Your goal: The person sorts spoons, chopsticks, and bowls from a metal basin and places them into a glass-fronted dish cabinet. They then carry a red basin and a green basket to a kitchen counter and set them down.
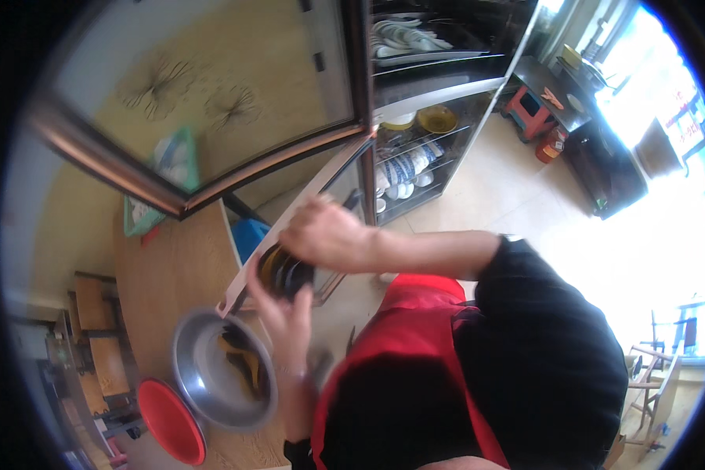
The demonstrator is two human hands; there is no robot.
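Both hands are near the middle of the view, by the open glass doors of a dish cabinet. My left hand grips a stack of dark and yellow dishes from below. Above the stack is my right hand, blurred, its fingers curled at the top edge; whether it grips a dish cannot be told. Below and to the left, a large metal basin stands on the wooden table, with dark and yellow spoon-like pieces in it. A red plastic basin sits beside it.
The glass cabinet door juts over the wooden table. Cabinet shelves hold white spoons, a yellow plate and stacked bowls. A green basket stands behind the door glass. A red stool is at the upper right.
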